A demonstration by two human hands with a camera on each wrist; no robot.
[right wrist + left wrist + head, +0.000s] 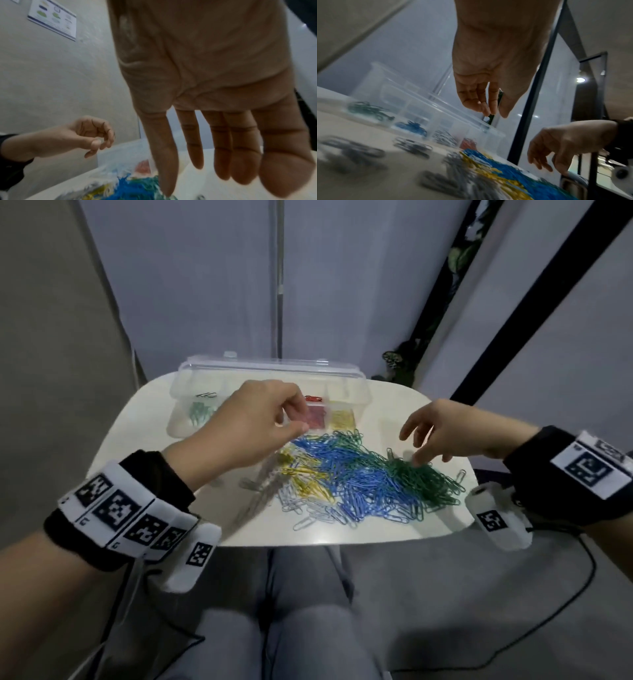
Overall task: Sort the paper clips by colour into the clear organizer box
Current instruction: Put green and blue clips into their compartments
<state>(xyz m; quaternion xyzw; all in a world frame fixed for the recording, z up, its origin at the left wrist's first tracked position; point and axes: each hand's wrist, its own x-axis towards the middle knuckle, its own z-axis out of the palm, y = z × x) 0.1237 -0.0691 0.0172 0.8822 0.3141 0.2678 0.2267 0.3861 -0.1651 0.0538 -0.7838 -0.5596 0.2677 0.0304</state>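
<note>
A clear organizer box stands open at the back of the small white table. Its compartments hold green, red and yellow clips. In front lies a mixed pile of blue, green, yellow and silver paper clips. My left hand hovers over the box's front wall with fingers curled. In the left wrist view a dark green clip shows pinched between its thumb and fingers. My right hand is spread, one fingertip touching the green heap.
The table's front edge is just above my knees. Cables trail on the floor to the right. A black post rises behind the table's right side. A few loose silver clips lie left of the pile.
</note>
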